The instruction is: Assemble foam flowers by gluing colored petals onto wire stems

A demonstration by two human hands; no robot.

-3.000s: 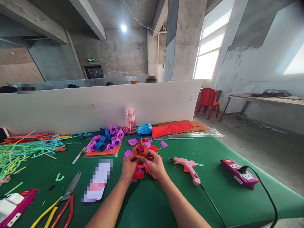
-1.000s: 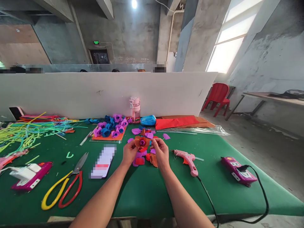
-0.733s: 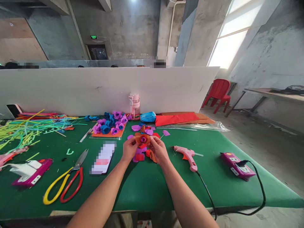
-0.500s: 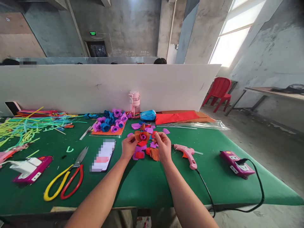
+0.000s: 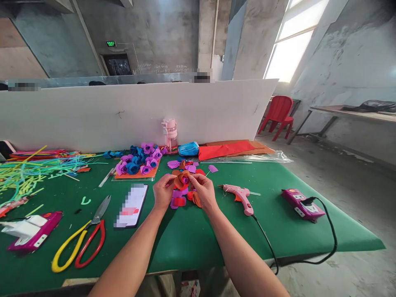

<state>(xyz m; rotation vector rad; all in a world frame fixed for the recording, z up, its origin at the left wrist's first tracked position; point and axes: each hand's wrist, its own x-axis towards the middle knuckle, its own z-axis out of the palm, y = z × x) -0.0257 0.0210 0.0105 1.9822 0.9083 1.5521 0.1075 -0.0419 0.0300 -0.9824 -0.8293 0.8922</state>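
Observation:
An orange foam flower (image 5: 182, 179) with a purple centre is held just above the green table (image 5: 192, 243). My left hand (image 5: 163, 191) pinches its left side with closed fingers. My right hand (image 5: 201, 190) grips its right side, fingers curled on a petal. Loose purple, red and orange foam petals (image 5: 182, 201) lie on the table under and behind both hands.
A pink glue gun (image 5: 240, 195) lies right of my hands, its cord running to a magenta power strip (image 5: 302, 204). A phone (image 5: 131, 205) and red-and-yellow scissors (image 5: 81, 244) lie to the left. Finished purple and blue flowers (image 5: 138, 162), a pink bottle (image 5: 170, 134) and coloured sticks (image 5: 34, 167) stand before a white partition (image 5: 93, 115).
My right hand came off the flower for a moment, then closed on its right side again. Both hands stayed over the petal pile while the camera drifted.

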